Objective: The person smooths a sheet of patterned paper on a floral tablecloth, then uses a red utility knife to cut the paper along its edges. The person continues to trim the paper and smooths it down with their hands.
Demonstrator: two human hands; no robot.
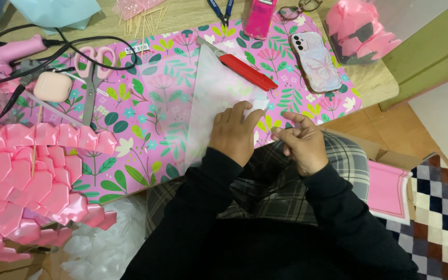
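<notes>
Head view, looking down: we take the translucent sheet as our landmark. It lies flat on the floral pink mat that covers the bench, reaching from the mat's far half to its near edge.

Our left hand rests palm-down on the near right part of the sheet, fingers together and extended, pressing it to the mat. Our right hand hovers just right of the sheet's near corner, above our lap. Its fingers are curled inward with thumb and fingertips pinched together. We cannot tell whether they hold anything.

A red utility knife lies diagonally across the sheet's far right edge, touching it. Right of the sheet, beyond the knife, a phone in a pale patterned case lies on the mat. Farther right, at the bench corner, sits a clear bag of pink ribbon pieces.

Beyond the sheet's far end we note a pink box-shaped object, blue-handled pliers and a pair of glasses.

Left of the sheet, pink-handled scissors lie on the mat, with a small pink case just beyond them and a pink glue gun farther left. A large pink folded-ribbon arrangement occupies the area well to the sheet's near left. Wooden sticks lie scattered on the bench, far left of the sheet.
</notes>
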